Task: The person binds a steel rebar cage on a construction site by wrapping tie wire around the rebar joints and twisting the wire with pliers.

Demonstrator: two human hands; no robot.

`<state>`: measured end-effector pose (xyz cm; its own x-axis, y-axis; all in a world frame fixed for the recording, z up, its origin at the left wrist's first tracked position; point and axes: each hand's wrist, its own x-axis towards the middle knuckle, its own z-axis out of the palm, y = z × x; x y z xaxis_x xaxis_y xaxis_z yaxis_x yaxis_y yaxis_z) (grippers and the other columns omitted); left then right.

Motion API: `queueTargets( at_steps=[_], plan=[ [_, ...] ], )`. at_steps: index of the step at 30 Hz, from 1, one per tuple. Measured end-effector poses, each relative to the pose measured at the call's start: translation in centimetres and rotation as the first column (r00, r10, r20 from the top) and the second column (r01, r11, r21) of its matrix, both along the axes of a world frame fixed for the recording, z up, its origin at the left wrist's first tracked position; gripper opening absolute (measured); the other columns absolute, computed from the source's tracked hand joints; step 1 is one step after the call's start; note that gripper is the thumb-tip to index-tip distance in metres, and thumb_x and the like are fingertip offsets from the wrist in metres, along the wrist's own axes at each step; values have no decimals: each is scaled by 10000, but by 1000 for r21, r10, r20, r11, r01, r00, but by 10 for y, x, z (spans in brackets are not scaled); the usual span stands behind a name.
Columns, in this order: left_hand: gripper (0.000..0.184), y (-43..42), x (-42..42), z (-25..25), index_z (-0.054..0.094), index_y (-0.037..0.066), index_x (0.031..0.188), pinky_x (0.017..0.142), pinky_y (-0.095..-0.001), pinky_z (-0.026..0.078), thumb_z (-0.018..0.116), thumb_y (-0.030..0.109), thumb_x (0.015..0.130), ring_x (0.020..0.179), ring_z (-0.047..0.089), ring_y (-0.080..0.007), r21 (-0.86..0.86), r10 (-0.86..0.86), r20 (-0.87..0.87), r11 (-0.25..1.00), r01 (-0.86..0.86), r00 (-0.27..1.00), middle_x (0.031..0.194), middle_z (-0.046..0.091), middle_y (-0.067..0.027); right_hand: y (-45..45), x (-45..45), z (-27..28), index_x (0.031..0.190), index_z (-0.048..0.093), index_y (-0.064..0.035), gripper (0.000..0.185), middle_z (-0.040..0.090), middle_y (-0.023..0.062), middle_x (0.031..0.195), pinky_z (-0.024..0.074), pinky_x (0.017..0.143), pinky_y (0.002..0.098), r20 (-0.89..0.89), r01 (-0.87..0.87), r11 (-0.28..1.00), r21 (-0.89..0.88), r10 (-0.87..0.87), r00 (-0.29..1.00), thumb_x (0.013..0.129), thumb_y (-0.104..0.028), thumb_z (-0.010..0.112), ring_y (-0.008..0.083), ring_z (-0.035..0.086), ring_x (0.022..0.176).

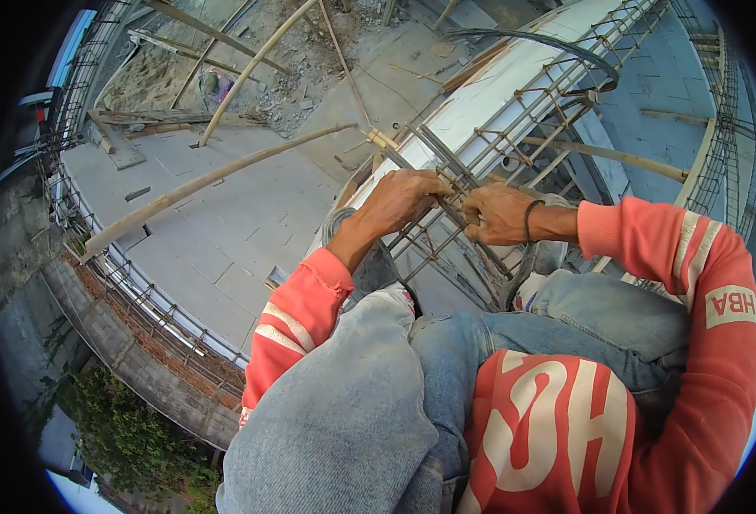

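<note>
My left hand [405,202] is closed, its fingertips pressed together at a crossing of the steel rebar cage [515,107]. Opposite it, a short gap away, my right hand [500,214] has its fingers curled in a pinch at the same bars. What either hand grips is too small and too covered by the fingers to make out. A grey bundle of thin rods or wires [436,147] lies across the cage just beyond my hands. The cage runs from between my feet up toward the top right.
I sit high up with my knees bent astride the cage. Beside it runs a long white beam or board [558,34]. A dark cable loop [597,62] hangs over the bars. Below left, a bamboo pole [215,177] crosses a grey panel floor [198,227]. Rubble [297,81] lies farther off.
</note>
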<state>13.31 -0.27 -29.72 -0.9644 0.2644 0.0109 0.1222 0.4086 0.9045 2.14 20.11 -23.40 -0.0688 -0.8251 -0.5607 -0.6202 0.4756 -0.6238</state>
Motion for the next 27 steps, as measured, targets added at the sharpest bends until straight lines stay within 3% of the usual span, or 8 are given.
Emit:
queueTargets(
  at_steps=[4, 7, 14, 17, 20, 23, 25, 27],
  plan=[
    [309, -1, -1, 6, 754, 132, 1132, 755, -443, 534, 684, 46, 844, 916, 678, -319, -53, -65, 73, 996, 69, 995, 1085, 685, -84, 5, -6, 17, 733, 620, 0, 278, 680, 127, 699, 538, 609, 378, 8, -1, 964, -268, 3, 1000, 862, -240, 680, 240, 711, 636],
    [332, -4, -7, 13, 751, 148, 1143, 782, -444, 529, 674, 32, 841, 941, 662, -320, -132, -153, 128, 977, 169, 980, 1102, 650, -80, -2, -4, 29, 781, 609, -4, 207, 676, 170, 706, 520, 587, 416, 428, 345, 866, 361, -483, 764, 888, -180, 622, 336, 689, 644],
    [319, -8, -23, 9, 753, 150, 1139, 777, -447, 523, 636, 55, 858, 911, 647, -318, -114, -300, 154, 941, 318, 942, 992, 615, -101, -9, -33, 59, 801, 580, 24, 384, 625, 140, 620, 508, 551, 410, -45, -268, 962, -56, 266, 963, 1052, -257, 506, 192, 673, 564],
    [269, -9, -27, 12, 765, 136, 1097, 782, -436, 522, 624, 75, 877, 911, 650, -307, -91, -318, 165, 938, 335, 934, 967, 621, -106, -22, -44, 84, 797, 578, 30, 380, 596, 95, 596, 539, 561, 379, 329, 86, 942, 324, -197, 924, 1061, -227, 483, 196, 660, 560],
    [231, -9, -26, 11, 772, 122, 1062, 778, -433, 515, 636, 85, 880, 908, 651, -307, -48, -282, 205, 954, 297, 937, 934, 620, -105, -4, -63, 83, 784, 584, 28, 369, 612, 78, 618, 561, 563, 326, 425, 178, 482, 858, -860, 284, 1059, -193, 477, 174, 672, 551],
    [218, -9, -20, 3, 771, 117, 1060, 776, -434, 507, 651, 95, 880, 910, 648, -308, -50, -264, 120, 961, 272, 957, 922, 621, -104, 3, -85, 99, 858, 602, 30, 284, 615, 45, 634, 563, 553, 298, 407, 121, 508, 853, -792, 456, 1037, -168, 503, 162, 694, 580],
    [216, -7, -23, 3, 770, 116, 1055, 778, -437, 499, 670, 87, 866, 912, 642, -310, -62, -259, 123, 961, 268, 958, 920, 622, -105, 2, -109, 104, 978, 613, 41, 185, 627, 49, 614, 577, 568, 334, 153, 84, 786, 613, -222, 963, 989, -133, 549, 219, 709, 595],
    [213, -6, -22, 2, 771, 111, 1049, 778, -435, 498, 674, 79, 861, 911, 639, -311, -56, -240, 104, 967, 247, 965, 914, 622, -107, -1, -118, 102, 1082, 589, 43, 216, 655, 82, 685, 583, 601, 367, 88, -97, 797, 596, 55, 995, 965, -138, 577, 258, 717, 648]
  ],
)
